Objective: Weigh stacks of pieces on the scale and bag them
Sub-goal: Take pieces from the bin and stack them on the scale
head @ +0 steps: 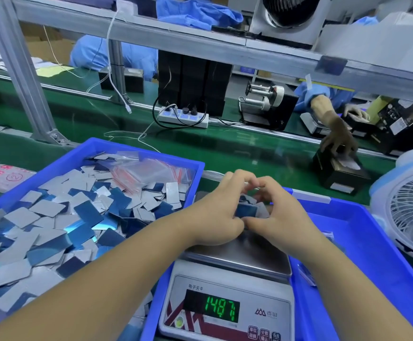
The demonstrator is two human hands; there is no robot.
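Observation:
A digital scale (227, 303) stands in front of me, its green display reading 148.7. On its steel pan (254, 257) lies a small pile of blue and silver rectangular pieces (247, 209). My left hand (213, 212) and my right hand (279, 212) meet over the pan, fingers curled round the pile from both sides, thumbs touching at the near edge. The blue bin (131, 148) on the left holds several loose pieces (60, 230) and clear zip bags with red stripes (146, 173).
A second blue bin (385, 254) lies to the right, behind the scale. A white fan (412, 212) stands at the far right. Beyond runs a green conveyor (200, 141) with a power strip (183, 118), black boxes and another person's hand (338, 139).

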